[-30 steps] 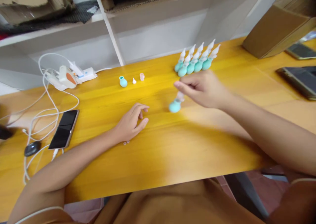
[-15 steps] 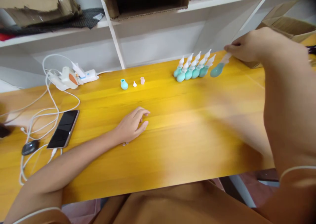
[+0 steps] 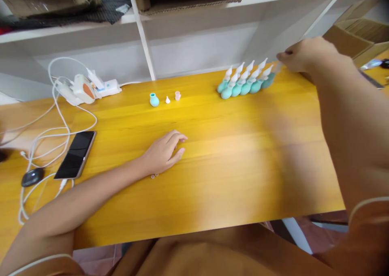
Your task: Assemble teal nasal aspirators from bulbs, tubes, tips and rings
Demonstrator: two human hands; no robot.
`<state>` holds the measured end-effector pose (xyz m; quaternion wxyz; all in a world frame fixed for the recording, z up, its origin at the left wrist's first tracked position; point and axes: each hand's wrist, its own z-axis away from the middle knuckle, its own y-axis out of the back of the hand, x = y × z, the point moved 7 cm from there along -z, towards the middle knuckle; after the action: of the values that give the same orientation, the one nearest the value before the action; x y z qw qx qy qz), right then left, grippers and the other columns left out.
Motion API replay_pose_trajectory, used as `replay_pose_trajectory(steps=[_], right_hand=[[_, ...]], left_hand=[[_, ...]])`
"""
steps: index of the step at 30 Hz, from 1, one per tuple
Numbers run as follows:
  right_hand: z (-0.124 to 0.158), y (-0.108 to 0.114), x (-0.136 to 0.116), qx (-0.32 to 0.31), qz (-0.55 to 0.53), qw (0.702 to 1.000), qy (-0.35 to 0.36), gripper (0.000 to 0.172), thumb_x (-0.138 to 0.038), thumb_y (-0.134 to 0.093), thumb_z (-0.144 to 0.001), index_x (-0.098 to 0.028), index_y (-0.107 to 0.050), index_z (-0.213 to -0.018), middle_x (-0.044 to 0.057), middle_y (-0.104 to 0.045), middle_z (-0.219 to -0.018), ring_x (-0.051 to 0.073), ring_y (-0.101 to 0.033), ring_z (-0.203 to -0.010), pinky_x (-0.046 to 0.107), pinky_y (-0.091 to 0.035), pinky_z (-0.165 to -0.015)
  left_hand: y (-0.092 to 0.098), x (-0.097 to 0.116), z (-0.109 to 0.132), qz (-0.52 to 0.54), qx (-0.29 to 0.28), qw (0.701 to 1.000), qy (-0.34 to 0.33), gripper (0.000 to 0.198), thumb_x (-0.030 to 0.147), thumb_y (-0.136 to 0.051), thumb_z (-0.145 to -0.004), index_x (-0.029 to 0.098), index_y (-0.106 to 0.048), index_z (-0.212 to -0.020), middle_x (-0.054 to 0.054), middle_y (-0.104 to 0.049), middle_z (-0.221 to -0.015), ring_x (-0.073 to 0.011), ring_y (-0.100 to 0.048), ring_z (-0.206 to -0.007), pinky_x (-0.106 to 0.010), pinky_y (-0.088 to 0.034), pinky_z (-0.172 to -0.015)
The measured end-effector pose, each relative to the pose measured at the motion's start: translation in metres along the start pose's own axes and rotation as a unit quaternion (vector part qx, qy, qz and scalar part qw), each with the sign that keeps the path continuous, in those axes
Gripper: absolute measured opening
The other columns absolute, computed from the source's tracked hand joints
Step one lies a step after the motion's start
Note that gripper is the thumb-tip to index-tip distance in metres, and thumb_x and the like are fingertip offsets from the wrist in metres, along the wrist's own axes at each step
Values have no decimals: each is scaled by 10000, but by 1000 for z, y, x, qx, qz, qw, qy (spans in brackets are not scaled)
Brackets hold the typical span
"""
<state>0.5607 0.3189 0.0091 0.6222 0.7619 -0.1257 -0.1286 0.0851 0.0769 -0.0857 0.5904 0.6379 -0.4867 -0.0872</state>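
My right hand (image 3: 306, 56) pinches the pale tip of a teal bulb nasal aspirator (image 3: 269, 80), slightly blurred, at the right end of a group of like ones. In that group several aspirators (image 3: 244, 88) stand upright in two close rows, with teal bulbs and whitish nozzles. My left hand (image 3: 165, 152) rests on the table with its fingers loosely curled and apart, holding nothing. By its wrist lie two tiny clear rings (image 3: 154, 176). Behind it are a loose teal bulb (image 3: 154, 100), a small white tip (image 3: 167, 100) and a pinkish connector (image 3: 178, 95).
A phone (image 3: 75, 154), a black mouse-like object (image 3: 33, 177), white cables and a power strip (image 3: 107, 88) occupy the left of the wooden table (image 3: 212, 182). White shelving (image 3: 194, 51) runs along the back. An open cardboard box (image 3: 352, 43) stands at the far right.
My right hand has brought the held aspirator up against the right end of the group, where it was a little apart before. The view has shifted slightly; my left hand stays put.
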Motion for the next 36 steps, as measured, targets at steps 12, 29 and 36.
replay_pose_trajectory(steps=[12,29,36], right_hand=[[-12,-16,-7,-64,16,997,-39,981,-578,-553,-1035,-48,-390,-226,324,-599,-1575,375,-570,-1504,543,-369,-866],[81,94,-131,238,-140,948,157,423,-102,-453,-1094,21,-733,-1386,295,-762,-1293,266,-714,-1218,427,-387,-861],[162,35,-279,64,-97,858,500,235,-245,-625,-1050,-170,-765,-1224,121,-734,-1333,225,-651,-982,349,-431,-836]], left_hand=[[0,2,0,7,0,1000,-10,254,269,-516,-1115,197,-547,-1356,-139,-697,-1306,-239,-721,-1035,-432,-604,-960],[-2,1,-1,-1,1,1000,-3,255,299,-509,-1127,192,-564,-1352,-141,-711,-1304,-241,-729,-1020,-440,-607,-977],[-3,3,0,14,8,1000,-6,269,304,-512,-1120,167,-583,-1340,-150,-719,-1274,-225,-707,-943,-427,-596,-932]])
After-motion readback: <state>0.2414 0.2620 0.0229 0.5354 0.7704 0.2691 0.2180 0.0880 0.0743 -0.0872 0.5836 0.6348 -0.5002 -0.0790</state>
